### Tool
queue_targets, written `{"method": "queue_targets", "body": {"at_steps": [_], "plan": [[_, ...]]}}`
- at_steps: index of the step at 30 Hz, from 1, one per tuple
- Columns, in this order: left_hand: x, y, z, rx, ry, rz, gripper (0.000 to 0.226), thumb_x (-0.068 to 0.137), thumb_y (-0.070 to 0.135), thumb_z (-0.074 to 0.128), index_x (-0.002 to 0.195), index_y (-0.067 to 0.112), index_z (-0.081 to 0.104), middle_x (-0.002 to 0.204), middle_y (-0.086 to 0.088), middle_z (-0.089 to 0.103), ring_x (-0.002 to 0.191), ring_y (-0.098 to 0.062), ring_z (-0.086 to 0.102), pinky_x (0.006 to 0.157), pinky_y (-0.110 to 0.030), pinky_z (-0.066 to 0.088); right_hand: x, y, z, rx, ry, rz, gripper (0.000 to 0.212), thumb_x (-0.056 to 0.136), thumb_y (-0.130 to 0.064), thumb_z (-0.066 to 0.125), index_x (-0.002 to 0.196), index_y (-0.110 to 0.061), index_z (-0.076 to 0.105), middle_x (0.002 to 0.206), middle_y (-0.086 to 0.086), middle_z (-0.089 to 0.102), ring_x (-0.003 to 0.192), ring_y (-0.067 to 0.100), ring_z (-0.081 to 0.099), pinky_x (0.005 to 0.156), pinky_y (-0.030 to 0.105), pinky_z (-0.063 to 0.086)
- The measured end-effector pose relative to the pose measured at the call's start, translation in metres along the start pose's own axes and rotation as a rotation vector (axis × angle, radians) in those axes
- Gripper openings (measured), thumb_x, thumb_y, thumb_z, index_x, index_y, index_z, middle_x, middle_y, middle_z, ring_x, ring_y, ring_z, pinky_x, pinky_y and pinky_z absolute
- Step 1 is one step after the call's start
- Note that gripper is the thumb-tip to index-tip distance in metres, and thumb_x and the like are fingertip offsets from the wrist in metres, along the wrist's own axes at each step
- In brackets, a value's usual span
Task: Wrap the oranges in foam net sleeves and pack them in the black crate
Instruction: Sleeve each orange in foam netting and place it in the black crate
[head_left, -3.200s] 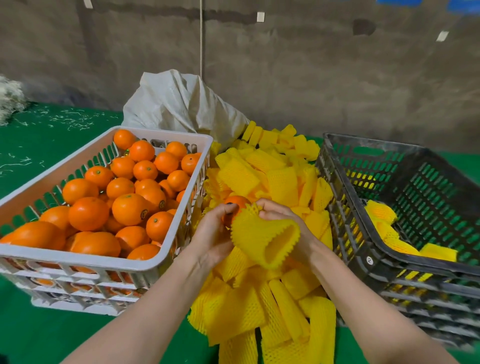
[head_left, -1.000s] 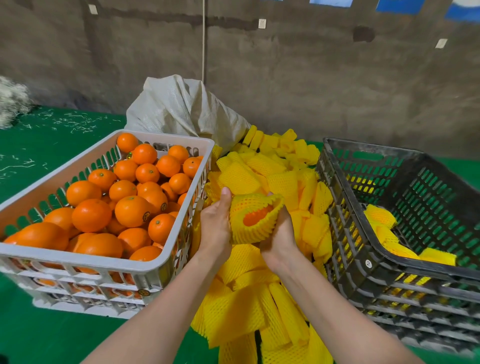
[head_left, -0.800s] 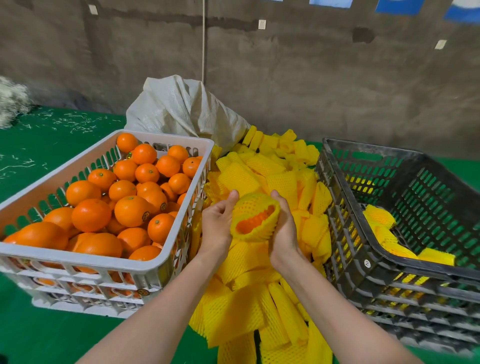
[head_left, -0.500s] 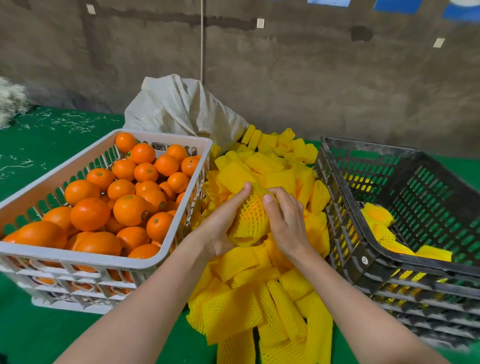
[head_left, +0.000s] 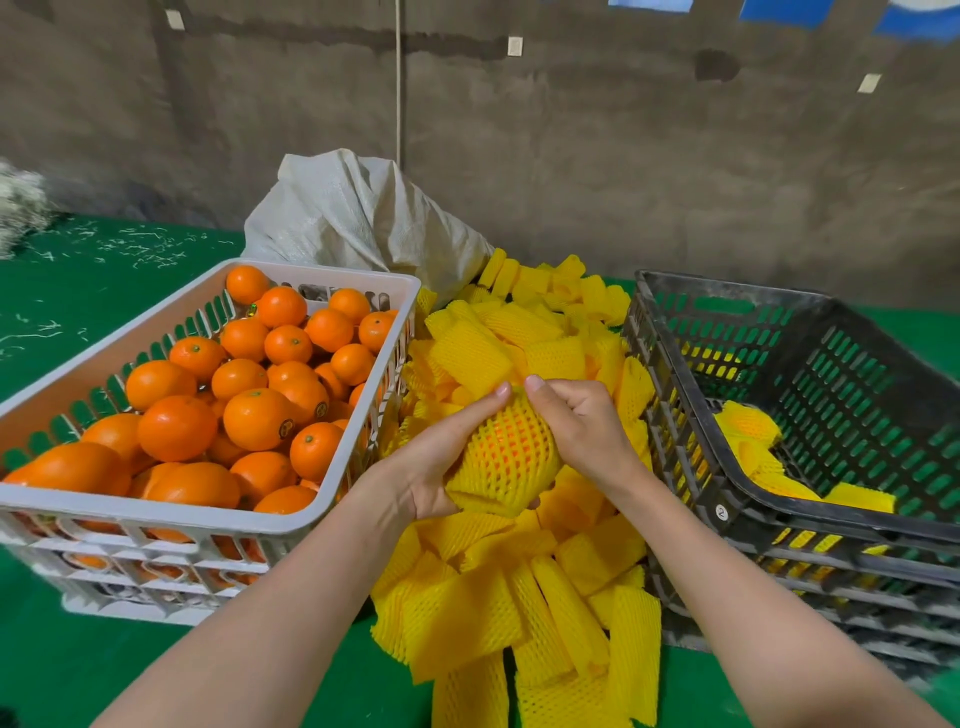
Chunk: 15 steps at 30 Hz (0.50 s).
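Note:
Both hands hold one orange wrapped in a yellow foam net sleeve (head_left: 506, 457) above the pile of loose sleeves (head_left: 514, 597). My left hand (head_left: 441, 457) cups the wrapped orange from the left and below. My right hand (head_left: 582, 426) grips its upper right, fingers curled over the top. The orange shows only through the mesh. A white crate (head_left: 171, 514) on the left is full of bare oranges (head_left: 254, 395). The black crate (head_left: 727, 483) on the right holds several wrapped oranges (head_left: 748, 426) at its bottom.
A pale woven sack (head_left: 358, 218) lies behind the sleeve pile. Everything rests on a green surface (head_left: 78, 665) with white scraps at the far left. A dark wall closes the back.
The sleeve's open end, which showed the orange a second ago, has been drawn closed over the fruit. Both hands have turned and lowered the wrapped orange slightly.

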<state>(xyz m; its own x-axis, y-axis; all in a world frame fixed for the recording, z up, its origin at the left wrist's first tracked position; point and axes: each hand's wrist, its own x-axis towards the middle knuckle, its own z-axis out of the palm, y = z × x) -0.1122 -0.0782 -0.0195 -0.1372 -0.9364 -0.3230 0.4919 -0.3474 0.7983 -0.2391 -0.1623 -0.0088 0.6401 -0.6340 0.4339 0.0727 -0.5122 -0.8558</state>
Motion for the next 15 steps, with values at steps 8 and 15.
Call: {"method": "queue_targets", "body": {"at_steps": [8,15], "plan": [[0.005,0.001,0.008,-0.001,0.257,0.109,0.051,0.063,0.042,0.071,0.106,0.015,0.067,0.09,-0.01,0.073,0.079,-0.025,0.071,0.068,-0.037,0.055,0.0,0.008,0.002,-0.18,0.211,-0.022,0.013,0.089,-0.024,0.062,0.086,-0.013,0.054,0.08,-0.009,0.054,0.079,0.004,0.052,0.068,0.017,0.042],[0.012,-0.005,0.008,0.013,0.477,0.255,0.079,0.083,0.034,0.069,0.148,0.014,0.029,0.131,-0.012,0.057,0.112,-0.03,0.059,0.094,-0.05,0.049,-0.03,0.017,0.014,-0.186,0.076,0.016,0.034,0.088,-0.039,0.05,0.121,-0.032,0.046,0.128,-0.005,0.051,0.122,0.007,0.045,0.098,0.025,0.039]]}}
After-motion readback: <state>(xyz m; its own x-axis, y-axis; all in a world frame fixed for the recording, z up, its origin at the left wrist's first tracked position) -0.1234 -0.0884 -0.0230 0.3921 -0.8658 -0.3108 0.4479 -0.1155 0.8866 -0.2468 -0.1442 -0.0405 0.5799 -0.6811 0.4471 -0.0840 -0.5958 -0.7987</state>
